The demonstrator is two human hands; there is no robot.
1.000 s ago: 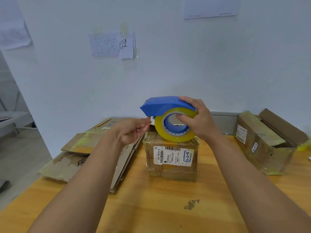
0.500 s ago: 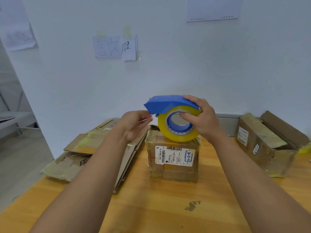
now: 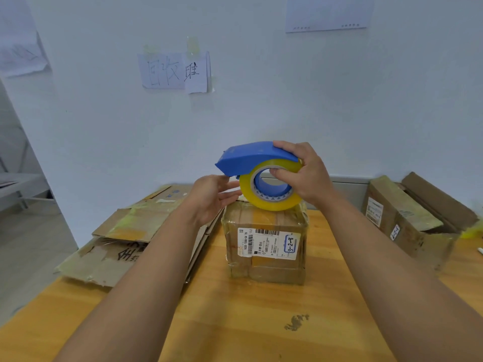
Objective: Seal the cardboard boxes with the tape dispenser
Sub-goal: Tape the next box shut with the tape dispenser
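The left hand (image 3: 213, 195) has closed in, fingers relaxed, apparently hunting the tape's end; the right hand (image 3: 300, 173) clasps the tape dispenser (image 3: 257, 163) (steadied above the box (image 3: 264, 246)).

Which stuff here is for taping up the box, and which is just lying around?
For the job:
tape dispenser with its yellow tape roll, gripped by the right hand
small labelled box under it
left hand, reaching by the tape

Just lying about:
flattened cardboard
open box
wall papers
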